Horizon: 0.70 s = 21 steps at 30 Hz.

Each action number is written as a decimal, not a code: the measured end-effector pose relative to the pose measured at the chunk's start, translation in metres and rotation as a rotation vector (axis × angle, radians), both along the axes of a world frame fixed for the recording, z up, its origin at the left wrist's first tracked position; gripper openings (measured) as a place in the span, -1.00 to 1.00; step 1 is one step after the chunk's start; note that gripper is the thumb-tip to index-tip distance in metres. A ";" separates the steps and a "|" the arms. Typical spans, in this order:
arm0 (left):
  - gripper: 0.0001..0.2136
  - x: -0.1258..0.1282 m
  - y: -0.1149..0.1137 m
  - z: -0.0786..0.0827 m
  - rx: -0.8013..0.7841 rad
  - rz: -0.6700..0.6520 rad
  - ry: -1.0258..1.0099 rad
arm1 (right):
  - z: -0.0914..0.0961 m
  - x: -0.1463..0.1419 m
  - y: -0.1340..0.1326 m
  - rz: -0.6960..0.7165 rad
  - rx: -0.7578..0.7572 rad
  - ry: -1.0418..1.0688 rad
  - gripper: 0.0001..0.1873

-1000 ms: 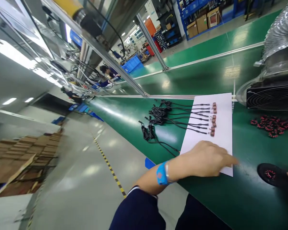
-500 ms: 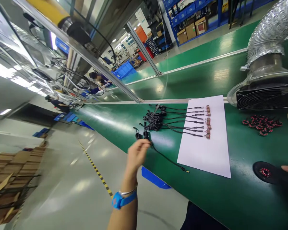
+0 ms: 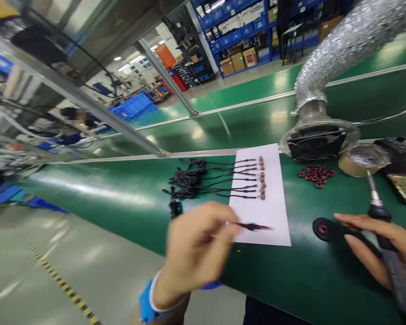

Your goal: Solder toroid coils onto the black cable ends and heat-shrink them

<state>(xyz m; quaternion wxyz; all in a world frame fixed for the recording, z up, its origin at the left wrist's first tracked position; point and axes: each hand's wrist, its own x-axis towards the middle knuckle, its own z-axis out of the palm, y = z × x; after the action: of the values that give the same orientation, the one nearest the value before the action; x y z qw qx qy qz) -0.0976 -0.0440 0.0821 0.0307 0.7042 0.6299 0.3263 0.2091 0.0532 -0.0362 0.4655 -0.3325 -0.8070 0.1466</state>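
Note:
My left hand [image 3: 203, 246], blurred, pinches a black cable [image 3: 248, 225] near its end, over the lower part of a white paper sheet [image 3: 274, 225]. Red shows at the cable's tip. In my right hand [image 3: 389, 243] rests a soldering iron [image 3: 385, 230], its metal tip pointing up and away; thumb and forefinger are spread. Just left of those fingers lies a black disc [image 3: 323, 229] with a small red-and-black ring in its middle. Several black cables [image 3: 186, 183] lie bundled, their ends with copper-coloured pieces [image 3: 262, 178] lined up on the paper.
Red-and-black rings [image 3: 316, 175] lie piled beyond the disc. Behind them stands a fan [image 3: 318, 144] with a silver duct [image 3: 328, 58]. A round tin [image 3: 363, 159] stands near the iron's tip. A small yellow bit [image 3: 238, 251] lies on the green bench [image 3: 270, 280].
My left hand has picked up the cable end and moved right, over the paper. The tip, yellow before, now looks red. My right hand with the iron has come further into view.

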 end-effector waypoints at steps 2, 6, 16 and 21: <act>-0.92 0.038 0.013 -0.021 -0.084 -0.239 -0.005 | 0.006 -0.002 -0.008 0.080 -0.089 0.006 -0.52; -0.94 0.073 0.026 -0.064 -0.149 -0.350 -0.022 | 0.020 -0.015 -0.018 0.210 -0.268 0.124 -0.58; -0.76 0.096 0.045 -0.066 -0.454 -0.431 -0.150 | 0.015 -0.020 -0.013 0.216 -0.232 0.173 -0.63; -0.76 0.099 0.053 -0.071 -0.623 -0.412 -0.332 | 0.007 -0.020 -0.010 0.218 -0.380 0.202 -0.61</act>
<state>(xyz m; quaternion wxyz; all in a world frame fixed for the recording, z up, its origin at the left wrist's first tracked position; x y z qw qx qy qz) 0.0014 0.0093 0.0111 0.4084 0.7106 0.5307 0.2161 0.1887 0.0434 -0.0292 0.4544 -0.3086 -0.7455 0.3776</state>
